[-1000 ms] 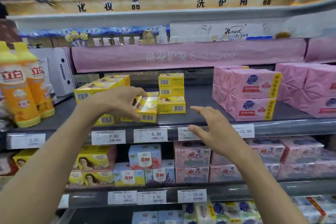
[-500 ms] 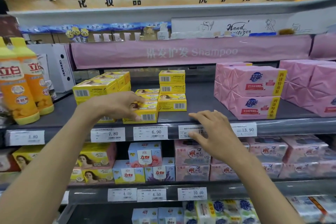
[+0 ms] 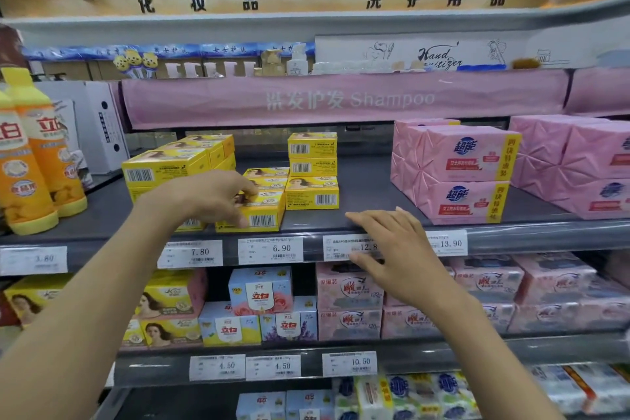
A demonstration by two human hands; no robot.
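Note:
A small yellow soap box stands at the front edge of the grey shelf, above the 6.90 price tag. My left hand grips this box, fingers curled over its top and thumb at its lower left corner. More yellow soap boxes sit behind it, and a stack of yellow boxes rises to its right. My right hand rests flat on the shelf's front lip, fingers straight, covering part of the 12.8 price tag.
Pink wrapped soap packs fill the shelf's right side. Orange detergent bottles stand at far left, a larger pile of yellow boxes beside them. The shelf below holds blue, yellow and pink soap packs.
My right hand came down from the air onto the shelf's front lip. My left hand closed further around the front yellow box and stayed in place.

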